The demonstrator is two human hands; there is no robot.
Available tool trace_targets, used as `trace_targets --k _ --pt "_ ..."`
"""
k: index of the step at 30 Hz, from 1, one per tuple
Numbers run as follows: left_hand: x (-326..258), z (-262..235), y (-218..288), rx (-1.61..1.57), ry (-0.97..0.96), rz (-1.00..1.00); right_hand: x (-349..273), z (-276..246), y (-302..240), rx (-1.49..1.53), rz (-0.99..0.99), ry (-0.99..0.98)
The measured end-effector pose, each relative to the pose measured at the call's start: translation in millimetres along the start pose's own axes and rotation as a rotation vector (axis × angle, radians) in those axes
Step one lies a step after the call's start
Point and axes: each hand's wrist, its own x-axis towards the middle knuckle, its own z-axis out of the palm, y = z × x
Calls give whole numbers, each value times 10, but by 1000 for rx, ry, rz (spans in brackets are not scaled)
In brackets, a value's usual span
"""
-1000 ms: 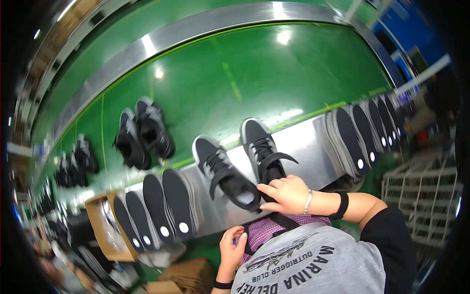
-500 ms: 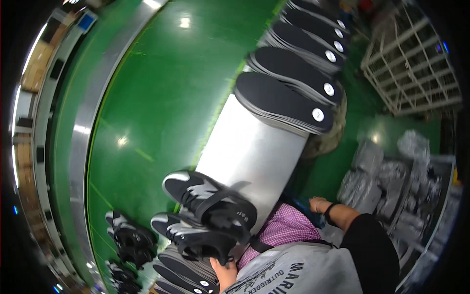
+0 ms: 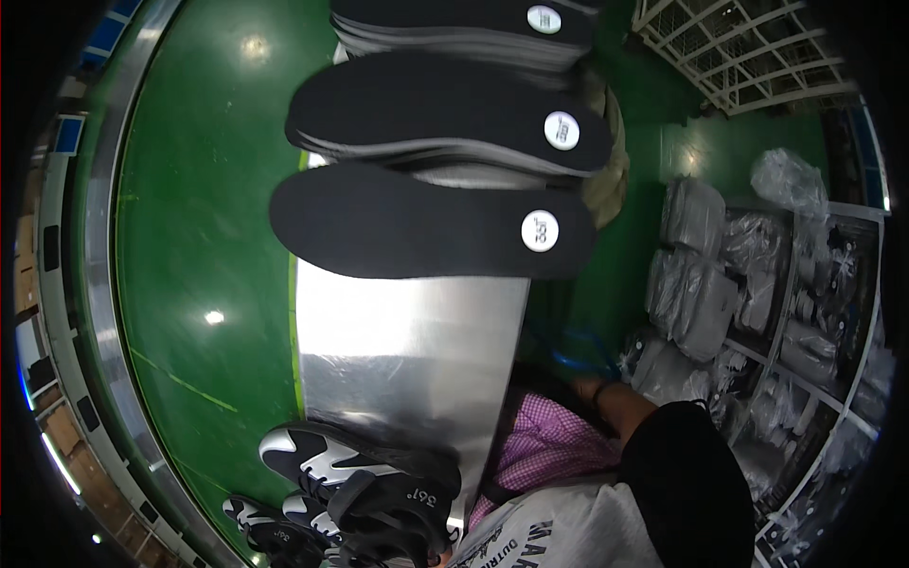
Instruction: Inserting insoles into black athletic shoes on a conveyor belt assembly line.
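view: since half a second ago it has been swung to the right, so that the black insoles [image 3: 407, 222] are brought down to the upper middle and the strapped shoes [image 3: 379, 473] are pushed to the lower edge.
right hand [image 3: 585, 386]: a second ago it was laid at a shoe; now it is held apart from the pair, at the lower right, near a blurred blue thing [image 3: 568, 362]. it is dark and blurred, so whether its fingers are spread or closed cannot be told.
left hand [image 3: 441, 559]: only a sliver is shown, beside the heel end of a shoe; the rest is hidden, and its grip cannot be told.
meaning: attention seems to have been turned from the shoes toward the insole side.
insoles: laid crosswise in neighbouring stacks beyond the metal, each visible heel marked with a white sticker [image 3: 540, 231].
counter [image 3: 407, 350]: a shiny metal strip, seen between the nearest insoles and the pair; glare is thrown back by it.
green surface [image 3: 199, 256]: stretched along the left, bounded by a metal rail [image 3: 98, 312]; another shoe [image 3: 270, 535] is set there.
room: plastic-wrapped packages [image 3: 696, 284] are heaped at the right; a white lattice cage [image 3: 729, 47] is stood beyond.
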Motion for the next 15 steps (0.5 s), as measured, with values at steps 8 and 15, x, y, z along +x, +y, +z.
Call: trace_targets --k 8,15 --pt "-15 -23 561 10 74 160 221 -527 -203 49 72 -129" --pt "-519 101 543 -73 263 141 471 -699 182 -161 149 -11"
